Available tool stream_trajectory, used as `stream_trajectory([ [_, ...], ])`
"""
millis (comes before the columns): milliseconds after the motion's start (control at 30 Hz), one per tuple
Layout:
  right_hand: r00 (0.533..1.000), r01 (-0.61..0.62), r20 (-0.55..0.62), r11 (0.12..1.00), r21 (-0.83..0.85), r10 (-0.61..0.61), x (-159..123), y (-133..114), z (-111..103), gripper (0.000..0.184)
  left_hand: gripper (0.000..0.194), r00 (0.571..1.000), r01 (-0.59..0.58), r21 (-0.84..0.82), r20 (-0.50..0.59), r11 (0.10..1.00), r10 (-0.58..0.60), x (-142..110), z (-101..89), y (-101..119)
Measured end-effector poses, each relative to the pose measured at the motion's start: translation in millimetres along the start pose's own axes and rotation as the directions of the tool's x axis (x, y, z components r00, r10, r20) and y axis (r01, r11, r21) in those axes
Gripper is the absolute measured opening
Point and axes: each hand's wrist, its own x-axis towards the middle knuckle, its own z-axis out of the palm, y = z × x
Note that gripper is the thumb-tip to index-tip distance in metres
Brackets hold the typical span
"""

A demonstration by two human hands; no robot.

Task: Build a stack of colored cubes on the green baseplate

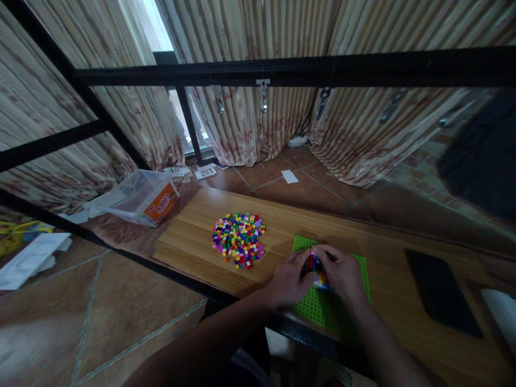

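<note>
A green studded baseplate (314, 309) lies on the wooden table, partly covered by my hands. On it stands a small block of coloured toy bricks (321, 277), with red, blue, yellow and white showing between my fingers. My left hand (291, 279) is closed at the block's left side, thumb and fingers bent around it. From the right, my right hand (341, 269) closes on the same block, its fingertips meeting those of the left at the far end. Any single brick under the fingertips is hidden. To the left lies a pile of loose toy bricks (238, 239) in many colours.
A dark flat slab (441, 290) lies on the wooden table (193, 231) to the right. A clear plastic bin (141, 196) with an orange label stands beyond its left end. A black metal bar (226, 74) with hanging clips crosses in front of striped curtains (278, 32).
</note>
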Motion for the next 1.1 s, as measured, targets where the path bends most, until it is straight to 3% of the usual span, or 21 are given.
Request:
stream_trajectory([
  [300,0.999,-0.010,-0.052,0.999,0.036,0.012,-4.4,4.5,0.2,0.043,0.050,0.999,-0.025,0.018,-0.031,1.000,0.025,-2.1,-7.5,2.8],
  [433,0.990,-0.028,-0.133,0.998,0.065,0.036,-8.0,8.6,-4.1,0.046,0.042,0.978,0.101,0.086,-0.191,0.991,-0.083,1.9,-40.6,-3.6],
  [567,0.988,-0.047,-0.146,0.996,0.073,0.057,-8.7,12.5,-7.6,0.046,0.031,0.924,0.248,0.356,-0.365,0.901,-0.111,14.7,-90.4,-16.7],
  [633,0.989,-0.053,-0.132,0.994,0.095,0.066,-7.7,13.8,-8.1,0.045,0.029,0.930,0.269,0.479,-0.355,0.836,-0.097,21.5,-109.1,-23.0],
  [733,0.991,-0.054,-0.116,0.990,0.131,0.069,-5.3,15.9,-7.5,0.045,0.031,0.965,0.210,0.619,-0.256,0.757,-0.058,30.9,-122.3,-29.8],
  [833,0.991,-0.049,-0.115,0.986,0.162,0.069,-3.2,18.7,-6.5,0.046,0.030,0.982,0.154,0.684,-0.188,0.713,-0.031,40.6,-124.4,-33.6],
  [1100,0.990,-0.082,-0.097,0.976,0.202,0.104,-2.1,18.0,-7.8,0.047,0.029,0.984,0.163,0.761,-0.175,0.628,-0.043,55.3,-130.0,-41.6],
])
